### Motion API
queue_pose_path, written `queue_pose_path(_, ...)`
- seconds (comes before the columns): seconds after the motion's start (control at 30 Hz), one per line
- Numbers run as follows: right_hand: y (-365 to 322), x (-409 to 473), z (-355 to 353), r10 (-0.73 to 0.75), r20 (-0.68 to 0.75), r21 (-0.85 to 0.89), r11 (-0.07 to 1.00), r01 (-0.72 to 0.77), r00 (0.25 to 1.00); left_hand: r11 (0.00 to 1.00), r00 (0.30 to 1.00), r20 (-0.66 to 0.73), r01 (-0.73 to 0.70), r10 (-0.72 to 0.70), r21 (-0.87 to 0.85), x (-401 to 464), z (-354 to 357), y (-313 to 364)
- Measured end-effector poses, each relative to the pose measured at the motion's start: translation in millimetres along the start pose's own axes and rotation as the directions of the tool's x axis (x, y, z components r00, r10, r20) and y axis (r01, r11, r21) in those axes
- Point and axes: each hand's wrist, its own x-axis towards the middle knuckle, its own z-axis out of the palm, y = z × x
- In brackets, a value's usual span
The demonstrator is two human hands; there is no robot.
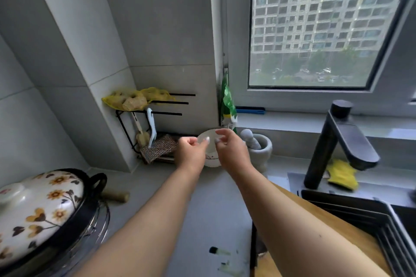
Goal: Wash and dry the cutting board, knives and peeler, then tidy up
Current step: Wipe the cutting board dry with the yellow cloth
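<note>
Reached out over the grey countertop (pixel 202 204) with both bare arms, toward the back corner. Left hand (pixel 191 149) with fingers curled in and thumb extended, in front of a small white round bowl (pixel 208 139); could not tell whether touching it or pinching anything. Right hand (pixel 231 146) with fingers loosely bent, thumb and forefinger apart, just beside the bowl's rim, nothing visibly gripped. Wooden cutting board (pixel 351 231) lying to the right under the right forearm, partly over the edge of the dark sink (pixel 369 211), beside the black angular faucet (pixel 337 139). Yellow cloth (pixel 342 174) behind the faucet. Grey stone mortar with pestle (pixel 258 146) just right of the bowl. Black wire rack (pixel 144 123) with brushes and yellow mesh in the corner. White flower-patterned pot lid (pixel 38 211) at lower left. Knives and peeler not made out.
</note>
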Motion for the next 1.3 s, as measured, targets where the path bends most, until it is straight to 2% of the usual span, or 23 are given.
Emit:
queue_pose_path(0.17, 20.4, -27.2, -52.0, 0.005, -0.047, 0.021, 1.000, -0.004, 0.999, 1.000, 0.994, 0.108, 0.024, -0.024, -0.004, -49.9, 22.8, -7.3)
queue_pose_path(0.33, 65.9, -69.2, -120.1, 0.104, -0.134, -0.009, 0.994, -0.106, 0.986, 0.983, 0.953, 0.252, 0.144, -0.170, 0.118, -105.6, 35.3, -26.8)
queue_pose_path(0.4, 91.9, -90.5, -146.0, 0.175, -0.217, -0.071, 0.978, -0.194, 0.960, 0.963, 0.908, 0.336, 0.198, -0.249, 0.180, -126.1, 37.0, -40.3)
queue_pose_path(0.5, 131.5, -128.7, -169.6, 0.306, -0.292, -0.077, 0.937, -0.341, 0.906, 0.938, 0.825, 0.450, 0.273, -0.342, 0.212, -149.7, 40.6, -65.1)
queue_pose_path(0.6, 169.8, -166.5, -166.4, 0.419, -0.194, -0.204, 0.867, -0.454, 0.887, 0.907, 0.705, 0.572, 0.355, -0.419, 0.227, -163.6, 42.9, -81.4)
queue_pose_path(0.7, 191.9, -197.1, -150.7, 0.417, -0.125, -0.345, 0.832, -0.434, 0.900, 0.865, 0.602, 0.667, 0.485, -0.438, 0.130, -167.6, 41.1, -82.4)
queue_pose_path(0.77, 198.5, -208.1, -147.8, 0.392, -0.173, -0.355, 0.831, -0.428, 0.904, 0.857, 0.601, 0.670, 0.504, -0.436, 0.106, -168.3, 42.3, -83.1)
queue_pose_path(0.87, 201.2, -210.9, -150.6, 0.436, -0.227, -0.326, 0.808, -0.490, 0.871, 0.871, 0.665, 0.627, 0.489, -0.405, 0.045, -172.3, 41.4, -80.4)
queue_pose_path(0.93, 198.5, -208.4, -152.1, 0.415, -0.211, -0.314, 0.829, -0.463, 0.885, 0.878, 0.692, 0.606, 0.479, -0.391, 0.019, -171.6, 38.4, -81.9)
queue_pose_path(1.07, 176.7, -203.4, -159.2, 0.300, -0.251, -0.100, 0.938, -0.333, 0.920, 0.910, 0.707, 0.636, 0.414, -0.311, -0.016, -159.5, 15.3, -80.2)
queue_pose_path(1.17, 154.1, -198.6, -166.7, 0.306, -0.249, 0.058, 0.952, -0.301, 0.919, 0.895, 0.689, 0.675, 0.437, -0.266, -0.094, -152.6, -8.7, -75.3)
queue_pose_path(1.3, 131.3, -188.5, -177.1, 0.307, -0.298, 0.143, 0.950, -0.276, 0.904, 0.857, 0.705, 0.669, 0.476, -0.237, -0.197, -156.7, -14.6, -75.4)
